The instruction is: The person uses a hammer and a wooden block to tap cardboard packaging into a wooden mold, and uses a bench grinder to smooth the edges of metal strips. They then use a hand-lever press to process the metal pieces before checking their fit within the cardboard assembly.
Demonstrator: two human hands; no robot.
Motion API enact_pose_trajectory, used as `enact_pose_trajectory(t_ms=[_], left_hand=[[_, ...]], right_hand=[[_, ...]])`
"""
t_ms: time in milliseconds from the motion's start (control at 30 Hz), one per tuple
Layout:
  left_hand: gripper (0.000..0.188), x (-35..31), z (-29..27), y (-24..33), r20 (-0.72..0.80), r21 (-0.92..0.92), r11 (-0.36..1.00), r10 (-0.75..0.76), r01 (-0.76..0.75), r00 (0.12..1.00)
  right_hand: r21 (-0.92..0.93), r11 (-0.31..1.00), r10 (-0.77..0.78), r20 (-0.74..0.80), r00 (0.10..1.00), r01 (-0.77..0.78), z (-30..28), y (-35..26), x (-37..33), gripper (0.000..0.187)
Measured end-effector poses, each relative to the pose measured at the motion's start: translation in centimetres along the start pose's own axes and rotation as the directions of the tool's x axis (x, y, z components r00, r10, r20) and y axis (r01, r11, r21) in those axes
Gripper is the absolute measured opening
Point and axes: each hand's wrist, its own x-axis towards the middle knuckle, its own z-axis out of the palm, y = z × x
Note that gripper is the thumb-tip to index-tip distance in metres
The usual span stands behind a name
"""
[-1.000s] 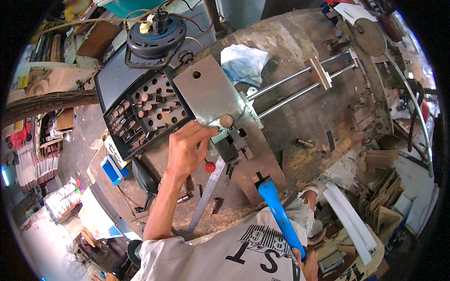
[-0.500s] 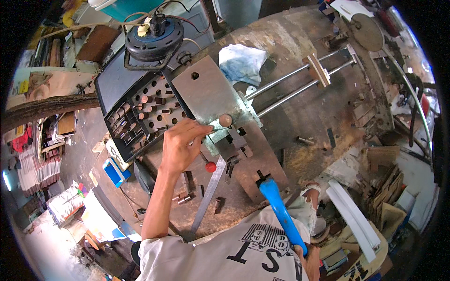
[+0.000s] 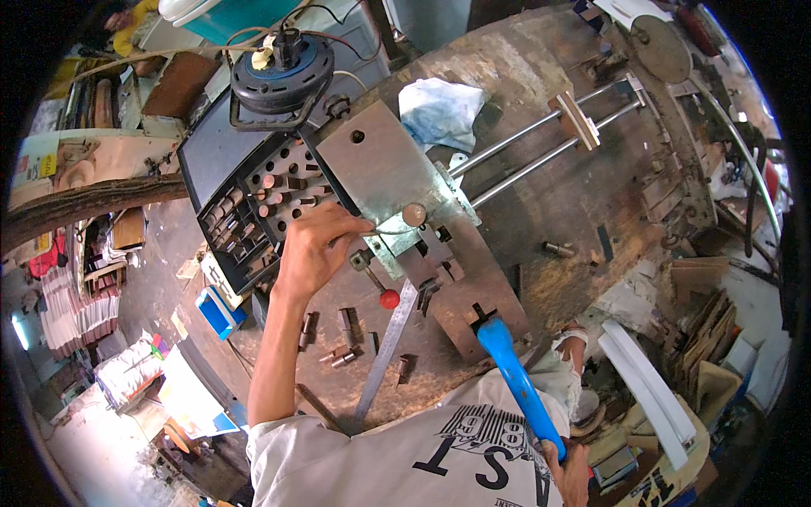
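My left hand [image 3: 317, 245] is at the left side of a steel bench machine [image 3: 363, 160], thumb and forefinger pinched on the end of a thin wire [image 3: 390, 231]. The wire runs toward a round knob [image 3: 414, 215] on the machine; its far end is hard to make out. Below the fingers, a small lever with a red ball [image 3: 389, 299] sticks out. At the lower right my right hand [image 3: 573, 471] is wrapped round the end of a long blue handle [image 3: 519, 380], whose other end meets a slot in the steel plate [image 3: 465, 317].
A black case [image 3: 253, 203] of metal dies lies left of the machine, beside a cable reel [image 3: 283, 76]. Two guide rods [image 3: 524, 173] with a stop block [image 3: 576, 120] extend right. A steel ruler [image 3: 384, 355], small dies [image 3: 340, 356] and a white cloth [image 3: 441, 114] are on the table.
My left hand has drawn back slightly to the left from the knob, showing more of the wire and the red-ball lever. The right hand stays on the blue handle. The view has shifted a little.
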Motion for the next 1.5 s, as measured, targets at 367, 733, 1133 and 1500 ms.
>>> enact_pose_trajectory(t_ms=[367,733,1133,1500], left_hand=[[0.031,2.3,-3.0,-1.5,0.193,0.021,0.996,0.079,-0.084,0.978],[0.027,3.3,-6.9,4.6,0.109,-0.033,0.998,-0.052,0.055,0.993],[0.021,-13.2,15.9,45.7,0.053,-0.536,0.45,0.863,-0.714,0.503],[0.031,-50.7,48.0,57.3,0.259,-0.923,-0.021,0.703,-0.384,-0.663]], right_hand=[[0.074,0.997,-0.01,-0.062,0.998,0.014,0.7,-0.9,-0.2,0.065],[0.113,0.99,-0.072,-0.107,0.992,0.084,0.1,-0.5,-1.4,0.084],[0.256,0.53,-0.264,-0.856,0.444,0.809,18.7,8.6,-4.3,0.041],[0.976,-0.145,0.864,0.206,-0.46,0.165,64.7,38.1,-26.2,0.024]])
